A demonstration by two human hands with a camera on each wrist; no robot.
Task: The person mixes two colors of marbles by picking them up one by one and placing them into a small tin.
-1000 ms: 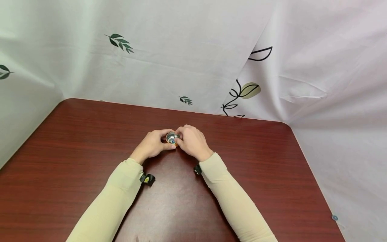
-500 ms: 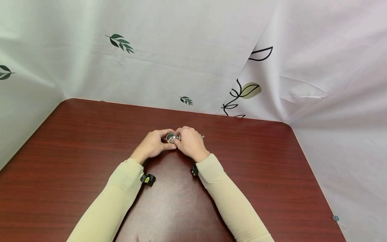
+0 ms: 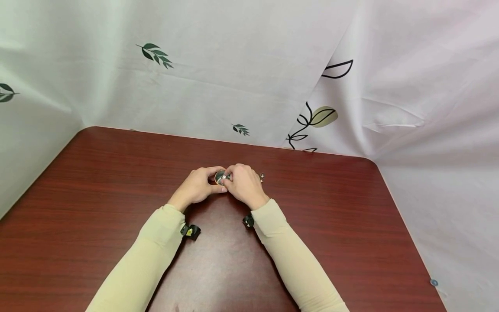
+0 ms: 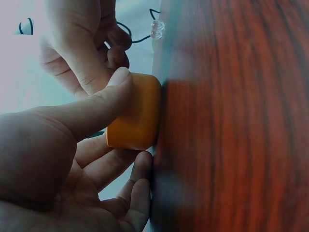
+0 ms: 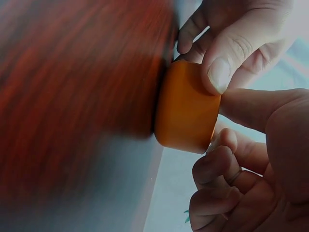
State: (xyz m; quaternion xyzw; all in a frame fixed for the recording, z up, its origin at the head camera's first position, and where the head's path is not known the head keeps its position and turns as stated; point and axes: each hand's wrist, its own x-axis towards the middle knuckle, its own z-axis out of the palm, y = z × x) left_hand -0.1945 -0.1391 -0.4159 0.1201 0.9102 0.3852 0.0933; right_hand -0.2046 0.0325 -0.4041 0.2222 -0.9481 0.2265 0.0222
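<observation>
An orange round container (image 5: 188, 108) stands on the table with its shiny, silvery top (image 3: 219, 176) facing up. My left hand (image 3: 196, 185) holds it from the left, thumb on the near side and fingers round the far side. In the left wrist view, the left thumb (image 4: 113, 94) presses on the orange wall. My right hand (image 3: 244, 183) reaches over from the right with thumb and forefinger pinched together at the container's top, on a small shiny piece. I cannot tell what this piece is. The other right fingers (image 5: 217, 174) are curled.
Small clear, bead-like things (image 3: 262, 177) lie on the table just beyond the right hand, and show as clear beads (image 4: 157, 29) in the left wrist view. The reddish-brown table (image 3: 331, 216) ends at a white curtain (image 3: 218, 65) with printed leaves.
My right hand has shifted slightly left and down over the container's top, uncovering the clear beads behind it. A blue spot seen in the container earlier is now hidden. The left hand stays put.
</observation>
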